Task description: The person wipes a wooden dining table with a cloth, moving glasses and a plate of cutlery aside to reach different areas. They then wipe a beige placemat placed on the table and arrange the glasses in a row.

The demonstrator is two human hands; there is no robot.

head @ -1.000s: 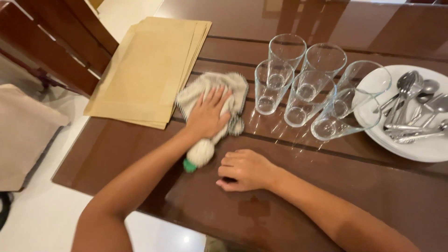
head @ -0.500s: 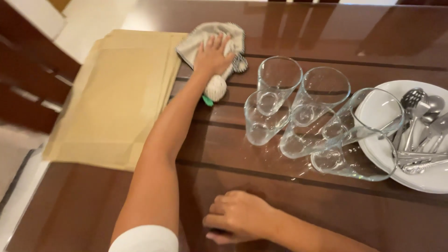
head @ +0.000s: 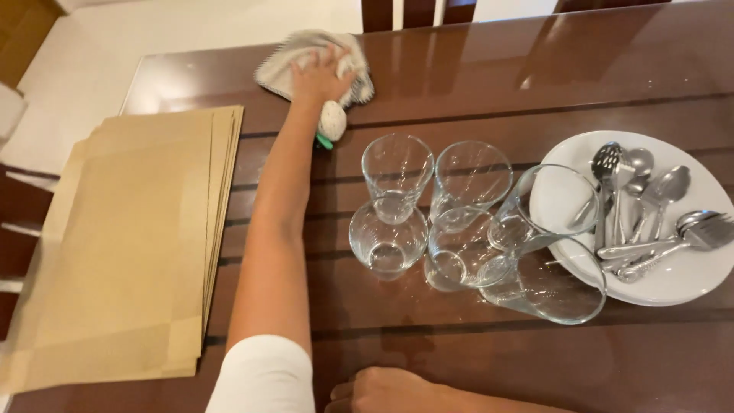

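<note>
My left hand (head: 315, 74) presses flat on a grey-white cloth (head: 281, 58) near the far edge of the glossy brown table (head: 459, 69), arm stretched out. A white knob with a green tip (head: 331, 122) pokes out under my wrist. My right hand (head: 376, 391) rests fisted on the table at the near edge, holding nothing. Several clear drinking glasses (head: 396, 177) stand to the right of my left arm.
A stack of tan placemats (head: 130, 237) lies at the left. A white plate (head: 692, 281) with several metal spoons and forks (head: 634, 199) sits at the right, touching the glasses. A chair back (head: 417, 11) stands beyond the far edge.
My left hand has pushed the cloth away from me, from beside the placemats to the far edge. My right hand has stayed put at the near edge.
</note>
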